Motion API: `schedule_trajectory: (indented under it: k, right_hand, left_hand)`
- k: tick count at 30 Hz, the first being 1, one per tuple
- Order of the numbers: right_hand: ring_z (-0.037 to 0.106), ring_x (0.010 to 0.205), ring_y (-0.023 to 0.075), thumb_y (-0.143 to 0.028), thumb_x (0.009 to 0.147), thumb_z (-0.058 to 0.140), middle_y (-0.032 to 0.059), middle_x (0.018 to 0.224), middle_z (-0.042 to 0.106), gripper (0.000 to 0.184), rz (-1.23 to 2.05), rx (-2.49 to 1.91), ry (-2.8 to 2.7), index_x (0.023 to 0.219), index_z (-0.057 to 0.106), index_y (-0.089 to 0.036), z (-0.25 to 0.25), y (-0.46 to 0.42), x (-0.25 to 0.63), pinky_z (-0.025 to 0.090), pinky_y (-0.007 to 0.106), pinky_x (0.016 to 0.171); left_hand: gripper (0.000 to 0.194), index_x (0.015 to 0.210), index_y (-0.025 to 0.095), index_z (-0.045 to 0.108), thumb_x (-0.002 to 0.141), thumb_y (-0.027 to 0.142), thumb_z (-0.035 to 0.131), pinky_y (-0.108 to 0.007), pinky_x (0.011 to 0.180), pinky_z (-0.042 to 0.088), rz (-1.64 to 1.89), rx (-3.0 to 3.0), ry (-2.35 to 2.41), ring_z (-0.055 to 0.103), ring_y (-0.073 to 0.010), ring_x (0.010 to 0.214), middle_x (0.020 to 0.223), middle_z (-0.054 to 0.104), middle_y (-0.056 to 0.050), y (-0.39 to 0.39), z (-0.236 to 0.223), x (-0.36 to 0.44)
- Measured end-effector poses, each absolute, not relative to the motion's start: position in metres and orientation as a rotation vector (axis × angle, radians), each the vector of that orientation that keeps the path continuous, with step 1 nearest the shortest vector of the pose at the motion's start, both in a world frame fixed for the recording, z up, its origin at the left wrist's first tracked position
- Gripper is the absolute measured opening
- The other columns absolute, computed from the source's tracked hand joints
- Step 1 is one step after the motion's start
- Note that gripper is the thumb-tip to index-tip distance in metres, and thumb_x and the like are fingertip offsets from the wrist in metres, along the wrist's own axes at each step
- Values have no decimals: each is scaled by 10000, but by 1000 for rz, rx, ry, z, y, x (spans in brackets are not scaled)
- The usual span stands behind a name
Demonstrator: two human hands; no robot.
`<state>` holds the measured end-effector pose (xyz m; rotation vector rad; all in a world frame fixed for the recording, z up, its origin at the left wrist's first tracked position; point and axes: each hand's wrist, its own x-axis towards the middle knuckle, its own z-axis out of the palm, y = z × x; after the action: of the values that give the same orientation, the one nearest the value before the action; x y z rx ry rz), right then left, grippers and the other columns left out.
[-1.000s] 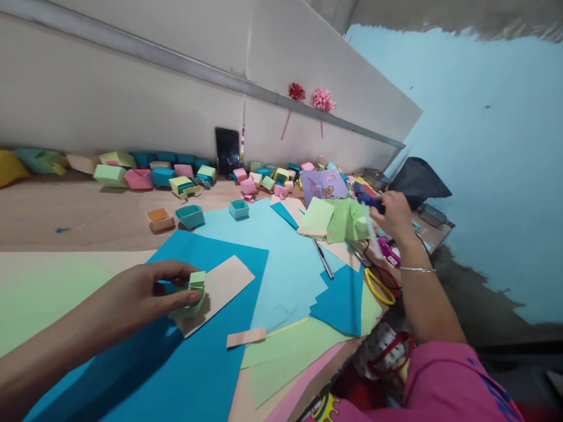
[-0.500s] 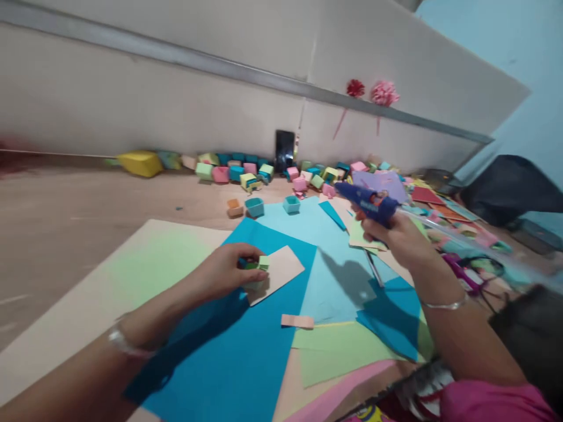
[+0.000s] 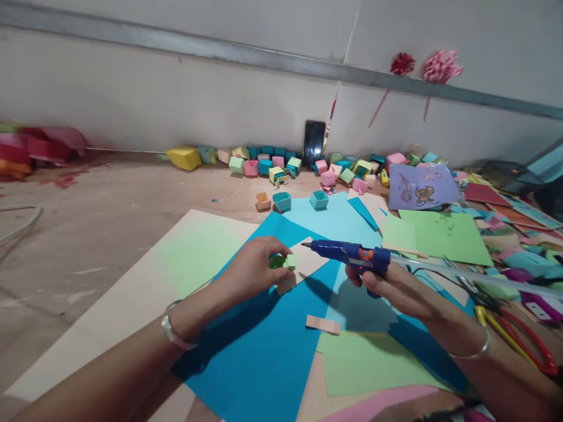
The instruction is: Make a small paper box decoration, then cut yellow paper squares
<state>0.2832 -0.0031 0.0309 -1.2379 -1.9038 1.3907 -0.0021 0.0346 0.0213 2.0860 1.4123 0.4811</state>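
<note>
Between the thumb and fingers of my left hand (image 3: pixel 246 265) is a small light-green folded paper box (image 3: pixel 291 262), partly hidden by the fingers. It is held above a cream paper piece (image 3: pixel 313 268) that lies on a large blue sheet (image 3: pixel 259 357). My right hand (image 3: pixel 396 288) grips a blue hot glue gun (image 3: pixel 347 253), its nozzle pointing left toward the green box, apart from it. A clear glue stick (image 3: pixel 457 271) sticks out of the gun's back. Near both hands lies a small peach paper strip (image 3: pixel 322 324).
Several small paper boxes (image 3: pixel 265 167) line the wall, beside an upright phone (image 3: pixel 314 142). Three open paper boxes, one of them teal (image 3: pixel 319 200), stand in front. Scissors (image 3: pixel 519 334) and paper scraps lie at right. A pale sheet (image 3: pixel 145 287) covers the left.
My right hand has brought the glue gun down and left, closer to the green box. My left hand still holds the box. The view has turned to the right.
</note>
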Motion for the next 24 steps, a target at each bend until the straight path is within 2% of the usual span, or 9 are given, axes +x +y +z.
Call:
schedule_trajectory:
  k: [3,6,11,16,21,24]
  right_hand:
    - [409,642,139,-640,894,485,37,778,507,457,1489,-1173,-1862,847,592,-198,35,-5,279,314,262,510]
    - [394,665,146,-657,880,490,38,766,474,477,1570,-1155,-1794,816,559,-190,35,-8,276,279,267,516]
    - [395,690,153,-655,852,539,30,758,454,469,1634,-1186,-1761,780,541,-192,34,-12,276,278,268,534]
    - [387,692,150,-614,871,549,26,772,442,419,1658,-1235,-1727,850,568,-196,32,-14,277,271,260,526]
    - [361,664,147,-636,866,533,19,738,417,439,1654,-1192,-1761,806,569,-203,32,-13,276,269,258,510]
    - [347,654,139,-628,874,532,17,748,419,434,1636,-1204,-1782,880,607,-201,33,-14,275,275,248,503]
  left_hand:
    - [171,894,194,726,732,252,720,-361,794,495,472,2116,1417,642,-244,939,990,717,-70,32,24,-1]
    - [184,916,200,730,733,219,723,-366,808,486,468,2138,1408,630,-245,959,995,712,-65,30,25,1]
    - [203,919,209,737,717,212,755,-375,825,472,477,2179,1404,615,-251,967,983,716,-52,29,25,3]
    - [213,918,202,726,713,224,778,-381,830,467,470,2212,1396,608,-253,972,990,714,-55,29,23,3]
    - [212,918,211,721,715,230,779,-378,824,471,468,2217,1392,604,-252,973,982,712,-50,28,25,3]
    - [207,912,205,720,713,217,777,-372,815,472,468,2216,1389,608,-248,958,967,713,-49,28,26,4]
